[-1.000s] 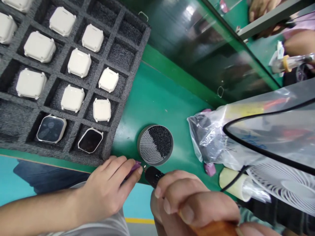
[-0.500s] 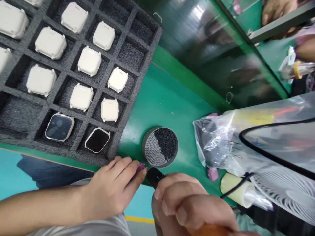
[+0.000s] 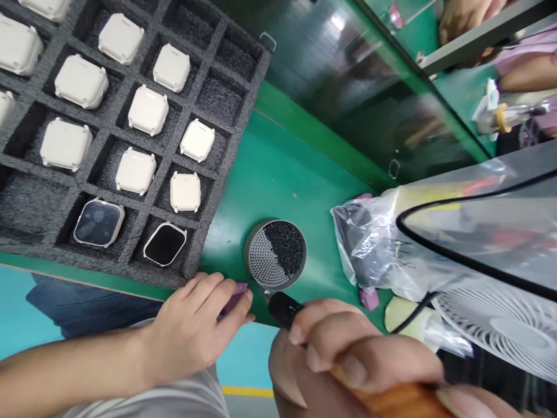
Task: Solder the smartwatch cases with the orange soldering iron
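Observation:
My right hand [image 3: 348,348] is closed around a slim tool [image 3: 285,309] with a black front end, a small metal tip and an orange handle. Its tip lies at the near rim of a round grey dish [image 3: 260,259], half small grid and half fine black material I cannot make out. Held under the curled fingers of my left hand [image 3: 204,319] is a small purple piece [image 3: 232,297], partly hidden. That hand rests at the bench's front edge, against the corner of a dark foam tray [image 3: 191,255]. A dark-screened watch [image 3: 165,244] sits in the tray's nearest corner compartment.
White watch cases [image 3: 185,191] and another dark-screened watch [image 3: 99,223] fill several tray compartments. A dark glossy panel [image 3: 331,75] stands behind. To the right lie a clear plastic bag [image 3: 383,232], a black cable [image 3: 435,249] and a white fan [image 3: 509,319]. Another person's hand [image 3: 461,23] shows beyond.
The tool's tip has moved right, away from my left fingertips, to the dish's near rim. More of the orange handle shows. The whole view has shifted slightly.

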Tool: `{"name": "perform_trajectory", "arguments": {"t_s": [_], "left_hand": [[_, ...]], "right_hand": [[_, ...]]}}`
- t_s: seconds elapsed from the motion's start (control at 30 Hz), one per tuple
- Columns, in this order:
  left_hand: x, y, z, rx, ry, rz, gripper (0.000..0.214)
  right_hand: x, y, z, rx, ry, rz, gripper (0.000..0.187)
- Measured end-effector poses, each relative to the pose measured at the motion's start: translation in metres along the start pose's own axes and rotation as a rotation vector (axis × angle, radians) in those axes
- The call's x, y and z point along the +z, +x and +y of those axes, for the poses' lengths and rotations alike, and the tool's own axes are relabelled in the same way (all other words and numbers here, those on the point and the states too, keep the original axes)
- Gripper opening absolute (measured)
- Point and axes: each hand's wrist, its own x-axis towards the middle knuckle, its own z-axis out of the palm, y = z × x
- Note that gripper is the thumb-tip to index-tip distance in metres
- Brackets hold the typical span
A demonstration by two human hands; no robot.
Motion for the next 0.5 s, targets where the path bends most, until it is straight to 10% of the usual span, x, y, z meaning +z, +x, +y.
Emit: {"name": "perform_trajectory", "arguments": {"t_s": [0.5], "left_hand": [[-0.001,-0.005,-0.002,0.085,-0.007,-0.104,0.03]], "right_hand": [[0.005,0.002,0.01,0.05,0.042,0.18,0.026]]}}
